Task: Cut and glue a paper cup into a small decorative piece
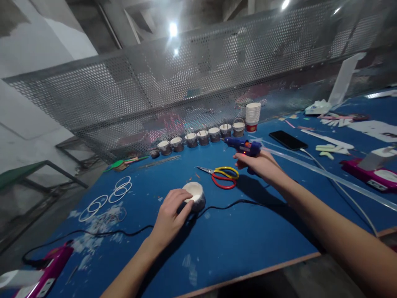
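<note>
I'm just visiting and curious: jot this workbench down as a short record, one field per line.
left hand: the left hand touches a small pot with fingers and thumb
right hand: the right hand holds a blue glue gun
nearby tool: scissors with one yellow and one red handle
surface: blue table
back row: seven small white-topped pots
end of row: stacked paper cups
right side: black phone, lying flat
behind: metal mesh screen

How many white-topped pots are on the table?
8: one pot under the left hand, seven more pots in a row along the mesh panel, left of the paper cups.
</note>
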Demonstrator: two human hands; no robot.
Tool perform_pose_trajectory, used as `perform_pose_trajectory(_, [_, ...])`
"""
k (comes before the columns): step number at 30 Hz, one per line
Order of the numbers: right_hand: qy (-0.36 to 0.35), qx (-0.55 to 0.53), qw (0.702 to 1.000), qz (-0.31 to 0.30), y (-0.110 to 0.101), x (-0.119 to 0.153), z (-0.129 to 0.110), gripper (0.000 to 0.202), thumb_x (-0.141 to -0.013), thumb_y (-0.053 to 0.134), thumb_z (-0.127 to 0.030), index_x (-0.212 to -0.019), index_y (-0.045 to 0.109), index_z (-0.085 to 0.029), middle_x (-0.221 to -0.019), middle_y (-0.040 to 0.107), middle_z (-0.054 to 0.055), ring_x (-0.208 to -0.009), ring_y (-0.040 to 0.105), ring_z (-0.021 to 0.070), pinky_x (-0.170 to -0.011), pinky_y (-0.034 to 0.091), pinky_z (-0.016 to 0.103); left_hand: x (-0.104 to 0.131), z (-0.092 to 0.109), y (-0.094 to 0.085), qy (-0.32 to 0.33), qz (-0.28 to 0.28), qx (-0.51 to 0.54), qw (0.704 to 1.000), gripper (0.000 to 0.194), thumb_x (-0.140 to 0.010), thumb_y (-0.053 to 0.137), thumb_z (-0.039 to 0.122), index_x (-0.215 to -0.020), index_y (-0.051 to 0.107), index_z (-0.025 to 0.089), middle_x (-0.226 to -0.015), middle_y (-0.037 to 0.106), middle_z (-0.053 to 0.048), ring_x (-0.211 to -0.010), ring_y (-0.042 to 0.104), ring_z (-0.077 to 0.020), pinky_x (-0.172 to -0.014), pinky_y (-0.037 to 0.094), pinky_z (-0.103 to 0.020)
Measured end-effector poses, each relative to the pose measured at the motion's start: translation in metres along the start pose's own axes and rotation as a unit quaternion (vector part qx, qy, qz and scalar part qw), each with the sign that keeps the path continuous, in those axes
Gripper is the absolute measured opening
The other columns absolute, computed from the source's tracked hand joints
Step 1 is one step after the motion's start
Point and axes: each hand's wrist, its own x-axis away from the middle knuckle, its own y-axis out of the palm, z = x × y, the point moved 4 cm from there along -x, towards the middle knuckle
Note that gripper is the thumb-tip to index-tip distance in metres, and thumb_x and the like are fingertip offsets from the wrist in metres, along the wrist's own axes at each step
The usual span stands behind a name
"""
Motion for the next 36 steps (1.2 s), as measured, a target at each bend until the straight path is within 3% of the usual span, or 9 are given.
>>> perform_pose_trajectory(3, [-0.057, -0.043, 0.997, -0.022, 0.014, 0.032, -0.010, 0.022, -0.074, 0.061, -0.038, -0.073, 0.062, -0.016, -0.060, 0.062, 0.001, -0.057, 0.058, 0.0150, -0.052, 0.042, 0.023, 0.000, 0.005, 0.004, -0.013, -0.014, 0.011, 1.000, 0.012, -0.088, 0.053, 0.021, -0.086, 0.064, 0.019, -0.084, 0.069, -0.006, -0.085, 0.062, -0.0195, -0.078, 0.050, -0.034])
perform_pose_trajectory(8, [-0.095, -0.121, 0.981, -0.121, 0.050, 0.065, -0.006, 0.021, -0.074, 0.062, -0.033, -0.085, 0.059, -0.016, -0.064, 0.059, -0.002, -0.054, 0.054, 0.0118, -0.054, 0.044, 0.024, 0.002, -0.002, 0.007, -0.079, -0.026, 0.054, 0.995, 0.015, -0.087, 0.051, 0.025, -0.082, 0.065, 0.020, -0.082, 0.069, -0.005, -0.081, 0.063, -0.0192, -0.076, 0.049, -0.031])
perform_pose_trajectory(11, [-0.044, -0.183, 0.967, -0.170, 0.064, 0.072, 0.000, 0.021, -0.074, 0.061, -0.036, -0.078, 0.057, -0.016, -0.055, 0.055, -0.004, -0.049, 0.053, 0.0110, -0.050, 0.042, 0.022, 0.003, -0.012, 0.005, -0.178, -0.003, 0.088, 0.980, 0.018, -0.085, 0.053, 0.030, -0.078, 0.066, 0.020, -0.077, 0.068, -0.003, -0.071, 0.062, -0.0177, -0.068, 0.048, -0.028])
perform_pose_trajectory(15, [0.038, -0.211, 0.950, -0.228, 0.073, 0.076, 0.005, 0.025, -0.074, 0.057, -0.041, -0.071, 0.058, -0.016, -0.048, 0.052, -0.004, -0.042, 0.048, 0.0094, -0.042, 0.034, 0.020, 0.005, -0.022, 0.001, -0.329, 0.056, 0.159, 0.929, 0.021, -0.079, 0.058, 0.036, -0.073, 0.068, 0.018, -0.058, 0.063, 0.001, -0.057, 0.058, -0.0159, -0.059, 0.045, -0.025])
perform_pose_trajectory(18, [0.051, -0.205, 0.947, -0.241, 0.075, 0.078, 0.007, 0.029, -0.076, 0.055, -0.042, -0.073, 0.061, -0.014, -0.046, 0.052, -0.004, -0.042, 0.048, 0.0093, -0.043, 0.034, 0.020, 0.005, -0.026, -0.001, -0.380, 0.098, 0.231, 0.890, 0.023, -0.075, 0.063, 0.039, -0.071, 0.068, 0.018, -0.056, 0.061, 0.002, -0.055, 0.058, -0.0142, -0.059, 0.044, -0.024])
perform_pose_trajectory(23, [0.004, -0.178, 0.960, -0.218, 0.080, 0.086, 0.006, 0.027, -0.075, 0.058, -0.042, -0.077, 0.060, -0.015, -0.052, 0.054, -0.002, -0.045, 0.051, 0.0118, -0.047, 0.040, 0.023, 0.008, -0.028, 0.006, -0.410, 0.119, 0.344, 0.836, 0.024, -0.071, 0.069, 0.039, -0.081, 0.066, 0.017, -0.067, 0.062, 0.002, -0.055, 0.058, -0.0111, -0.057, 0.045, -0.022])
perform_pose_trajectory(28, [-0.147, -0.079, 0.974, -0.155, 0.084, 0.094, -0.002, 0.019, -0.078, 0.056, -0.031, -0.066, 0.048, -0.019, -0.055, 0.046, -0.004, -0.047, 0.041, 0.0099, -0.048, 0.034, 0.023, 0.010, -0.025, 0.012, -0.414, 0.109, 0.382, 0.819, 0.025, -0.071, 0.069, 0.037, -0.083, 0.065, 0.015, -0.068, 0.062, 0.001, -0.055, 0.058, -0.0117, -0.058, 0.047, -0.025])
perform_pose_trajectory(36, [-0.193, -0.058, 0.971, -0.131, 0.087, 0.094, -0.006, 0.019, -0.081, 0.052, -0.028, -0.064, 0.043, -0.021, -0.054, 0.044, -0.004, -0.047, 0.037, 0.0103, -0.046, 0.032, 0.022, 0.007, -0.015, 0.012, -0.379, 0.089, 0.311, 0.867, 0.026, -0.061, 0.072, 0.029, -0.080, 0.060, 0.017, -0.073, 0.061, 0.001, -0.066, 0.058, -0.0137, -0.061, 0.048, -0.023])
